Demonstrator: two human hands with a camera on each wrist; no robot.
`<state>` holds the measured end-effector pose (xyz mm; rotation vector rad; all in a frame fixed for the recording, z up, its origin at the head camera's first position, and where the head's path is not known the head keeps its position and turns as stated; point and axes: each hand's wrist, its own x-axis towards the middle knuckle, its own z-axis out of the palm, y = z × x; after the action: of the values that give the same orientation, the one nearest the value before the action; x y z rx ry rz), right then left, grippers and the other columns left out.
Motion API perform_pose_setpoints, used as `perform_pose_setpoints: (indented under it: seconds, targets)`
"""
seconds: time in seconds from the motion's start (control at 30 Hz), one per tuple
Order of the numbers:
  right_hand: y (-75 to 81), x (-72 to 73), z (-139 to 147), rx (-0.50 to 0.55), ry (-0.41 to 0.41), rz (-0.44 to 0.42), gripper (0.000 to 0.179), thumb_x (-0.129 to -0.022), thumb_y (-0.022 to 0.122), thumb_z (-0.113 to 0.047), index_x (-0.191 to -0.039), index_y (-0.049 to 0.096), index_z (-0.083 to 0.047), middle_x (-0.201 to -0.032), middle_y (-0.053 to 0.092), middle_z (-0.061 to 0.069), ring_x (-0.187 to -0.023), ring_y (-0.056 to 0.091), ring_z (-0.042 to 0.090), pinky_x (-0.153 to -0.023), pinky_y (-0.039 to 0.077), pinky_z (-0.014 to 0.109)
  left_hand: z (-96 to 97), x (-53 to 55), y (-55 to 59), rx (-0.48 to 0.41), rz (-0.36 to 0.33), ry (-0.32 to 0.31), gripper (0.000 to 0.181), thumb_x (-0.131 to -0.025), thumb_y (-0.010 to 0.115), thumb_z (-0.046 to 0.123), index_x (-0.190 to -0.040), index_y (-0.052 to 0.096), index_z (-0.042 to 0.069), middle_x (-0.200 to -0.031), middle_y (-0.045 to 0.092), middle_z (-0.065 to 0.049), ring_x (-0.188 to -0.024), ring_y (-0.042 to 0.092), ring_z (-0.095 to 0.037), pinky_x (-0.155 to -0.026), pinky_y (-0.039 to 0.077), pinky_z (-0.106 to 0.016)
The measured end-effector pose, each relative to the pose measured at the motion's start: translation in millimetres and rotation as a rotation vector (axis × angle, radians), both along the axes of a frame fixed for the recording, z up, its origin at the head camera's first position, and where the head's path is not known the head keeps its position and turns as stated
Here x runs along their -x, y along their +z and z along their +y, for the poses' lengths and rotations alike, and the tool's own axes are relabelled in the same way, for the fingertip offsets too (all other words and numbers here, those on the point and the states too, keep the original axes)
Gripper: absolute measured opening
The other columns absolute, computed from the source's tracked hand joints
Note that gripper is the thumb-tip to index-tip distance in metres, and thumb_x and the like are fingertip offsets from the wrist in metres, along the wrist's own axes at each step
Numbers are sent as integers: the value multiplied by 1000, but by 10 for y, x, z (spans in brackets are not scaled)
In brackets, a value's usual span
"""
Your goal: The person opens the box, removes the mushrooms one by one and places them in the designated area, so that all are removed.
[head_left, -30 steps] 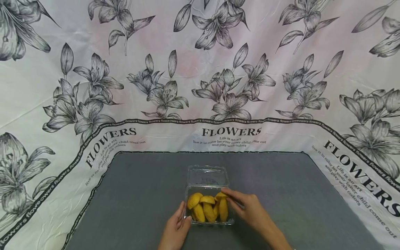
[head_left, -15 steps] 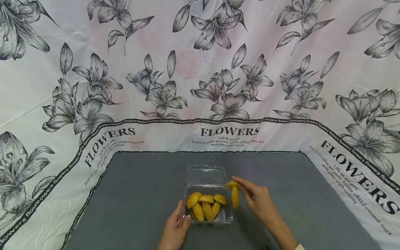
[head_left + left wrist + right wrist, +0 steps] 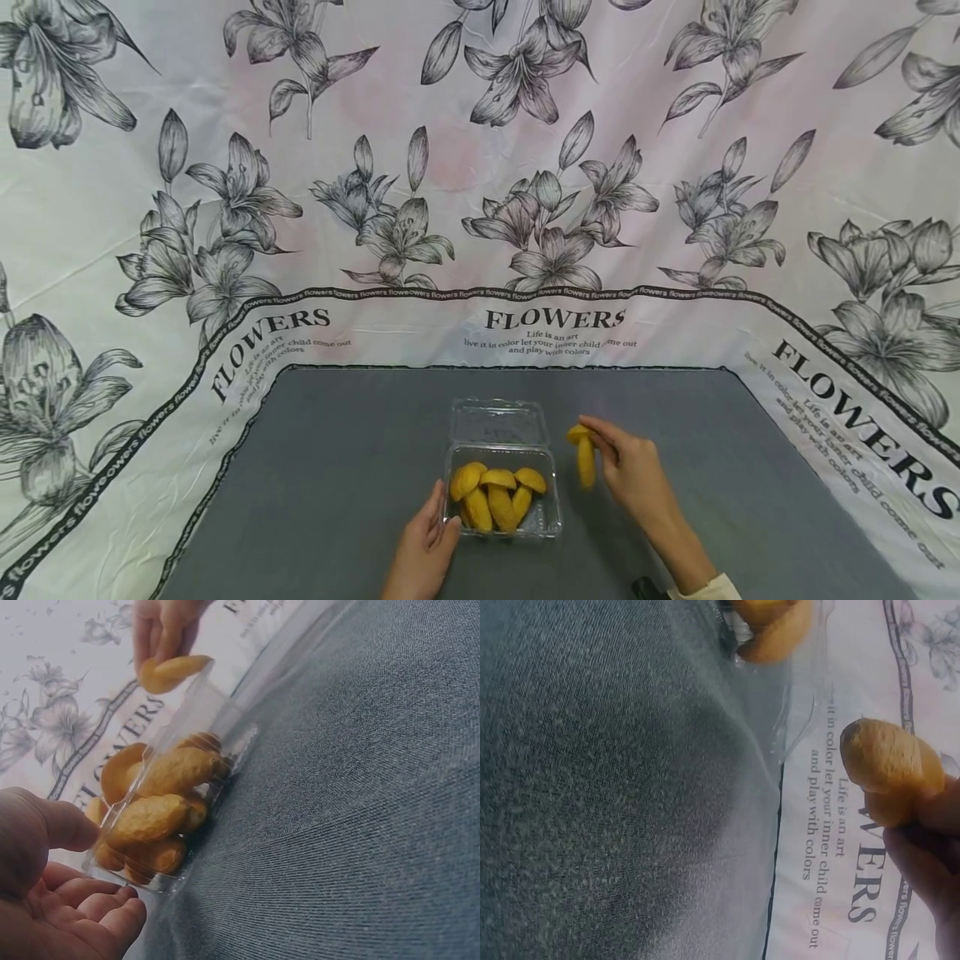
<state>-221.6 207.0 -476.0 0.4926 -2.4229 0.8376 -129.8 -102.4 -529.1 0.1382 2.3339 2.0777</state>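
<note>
At the bottom edge of the frame, right of centre, one pale sleeve [image 3: 707,588] shows at my right wrist, beside one dark object [image 3: 647,588] too cropped to identify. At lower centre, my left hand [image 3: 420,546] holds the near left corner of one clear plastic box [image 3: 544,520], thumb at the rim and fingers against the side. Three yellow mushrooms [image 3: 500,496] stand out inside it, bunched toward the left, caps to the back and stems toward me; whether more lie beneath, I cannot tell. To the right of the box, my right hand [image 3: 641,475] pinches one yellow mushroom [image 3: 586,462] by its cap, fingers narrow around it, its stem hanging down apart from the box. The single open lid [image 3: 498,423] extends from the box's back edge, just above the middle of the lower frame.

Underneath spreads a dark grey surface [image 3: 337,475], its weave finely ribbed in the left wrist view, running back to a thin black line across the frame. Beyond rises a white cloth backdrop [image 3: 412,332], lightly creased and tinged pink in places, filling the upper frame and both sides with black line-drawn lilies. One dark band of small lettering runs along its lower part, and the large word "FLOWERS" [image 3: 555,318] appears three times: left, centre and right.
</note>
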Motion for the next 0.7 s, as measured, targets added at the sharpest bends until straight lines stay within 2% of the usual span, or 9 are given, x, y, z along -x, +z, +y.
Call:
perform_pose_setpoints:
  seconds: [0.2,0.33,0.47,0.6,0.7]
  targets:
    - [-46,32,25,-25,-60,-45,31,-99,70,5,-126,77,-8,-65,64,0,-48,31,0,-40,32,20,13,-7,-3,-22,-6,0,71,-108,62,12,-157,23,-21,-162,24,-40,-152,24,-54,-118,35,-57]
    - [-72,80,15,-55,-77,-80,31,-99,70,4,-127,77,-8,-86,78,12,-51,40,5,-44,36,22,6,2,-5,-20,-5,5,70,-107,62,10,-156,23,-22,-162,24,-40,-151,24,-54,-117,36,-57]
    - [-107,118,-8,-84,-69,-130,32,-100,68,4,-129,76,-7,-107,80,17,-55,46,10,-48,39,24,-5,1,-2,-17,-6,8,69,-107,61,9,-156,23,-22,-162,23,-41,-151,24,-54,-117,37,-57]
    - [-149,150,-22,-101,-71,-135,31,-100,68,5,-128,76,-5,-107,79,18,-57,51,13,-50,42,27,-5,2,3,-8,12,0,69,-108,60,9,-155,23,-23,-161,24,-42,-150,25,-55,-116,37,-57]
    - [-188,174,-26,-120,-79,-109,29,-98,69,5,-124,78,-5,-105,80,17,-63,60,18,-54,50,35,6,4,7,-4,15,-2,69,-108,61,10,-155,23,-23,-161,25,-42,-150,26,-55,-116,37,-56]
